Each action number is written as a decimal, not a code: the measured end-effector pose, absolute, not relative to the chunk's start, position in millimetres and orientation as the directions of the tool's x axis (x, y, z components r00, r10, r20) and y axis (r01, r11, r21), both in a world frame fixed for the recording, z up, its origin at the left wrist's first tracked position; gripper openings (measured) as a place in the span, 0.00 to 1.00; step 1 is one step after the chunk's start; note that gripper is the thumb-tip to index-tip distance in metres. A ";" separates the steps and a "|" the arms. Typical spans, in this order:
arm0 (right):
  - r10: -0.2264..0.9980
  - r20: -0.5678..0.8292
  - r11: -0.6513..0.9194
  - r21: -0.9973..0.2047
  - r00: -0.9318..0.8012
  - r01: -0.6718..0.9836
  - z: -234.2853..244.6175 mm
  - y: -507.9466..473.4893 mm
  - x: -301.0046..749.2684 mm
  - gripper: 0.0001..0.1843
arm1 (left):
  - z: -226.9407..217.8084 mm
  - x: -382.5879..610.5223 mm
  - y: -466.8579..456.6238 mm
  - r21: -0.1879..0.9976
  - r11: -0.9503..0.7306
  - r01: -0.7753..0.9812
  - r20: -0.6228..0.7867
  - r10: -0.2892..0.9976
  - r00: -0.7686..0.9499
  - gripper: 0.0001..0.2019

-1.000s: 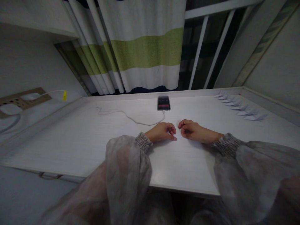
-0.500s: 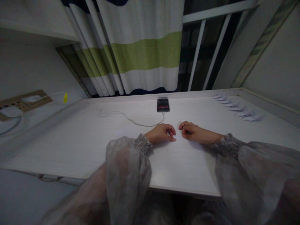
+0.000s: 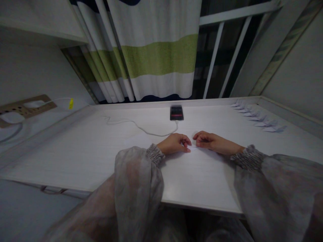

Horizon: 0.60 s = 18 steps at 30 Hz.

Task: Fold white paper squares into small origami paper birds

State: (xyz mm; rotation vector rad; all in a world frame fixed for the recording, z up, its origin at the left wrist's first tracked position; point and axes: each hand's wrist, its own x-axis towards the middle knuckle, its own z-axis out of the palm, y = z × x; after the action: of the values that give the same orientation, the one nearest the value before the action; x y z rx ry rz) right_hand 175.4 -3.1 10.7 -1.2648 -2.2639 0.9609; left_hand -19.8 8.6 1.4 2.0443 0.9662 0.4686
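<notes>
Both my hands rest on the white table point(image 3: 101, 151), close together near its middle. My left hand point(image 3: 175, 144) has its fingers curled, the fingertips pressed down on a small white piece of paper point(image 3: 192, 147) that lies between the hands. My right hand point(image 3: 207, 141) also has curled fingers and pinches the same paper from the right. The paper is small and pale against the table, so its shape is hard to make out. Loose grey sleeves cover both forearms.
A small dark device point(image 3: 176, 112) lies behind the hands, with a white cable point(image 3: 136, 125) running left toward a power strip point(image 3: 24, 107). A row of several folded white paper pieces point(image 3: 257, 116) lines the far right. A striped curtain point(image 3: 153, 57) hangs behind.
The hands stay at the same spot with small finger movements on the paper; the right hand's fingers have flattened a little. The view has shifted slightly.
</notes>
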 end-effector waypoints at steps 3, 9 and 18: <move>0.888 0.071 0.406 -0.584 -0.454 0.703 7.4 -6.1 166.4 0.13 | 0.6 -19.4 9.4 0.813 -0.366 0.454 -0.011 0.769 0.639 0.14; 0.940 0.049 0.331 -0.371 -0.338 0.867 5.7 -11.4 150.6 0.12 | 2.2 -18.8 8.1 0.812 -0.350 0.467 -0.027 0.777 0.629 0.13; 0.938 0.012 0.328 -0.355 -0.346 0.876 9.7 -11.3 149.0 0.07 | -0.2 -20.0 8.6 0.811 -0.356 0.465 -0.021 0.776 0.630 0.13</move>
State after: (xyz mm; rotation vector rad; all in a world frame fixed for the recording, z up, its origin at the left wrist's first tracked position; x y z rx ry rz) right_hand 149.0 -11.3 9.7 -1.6522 -2.3763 0.4253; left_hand -20.0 8.6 -0.2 2.0140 0.9721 0.4707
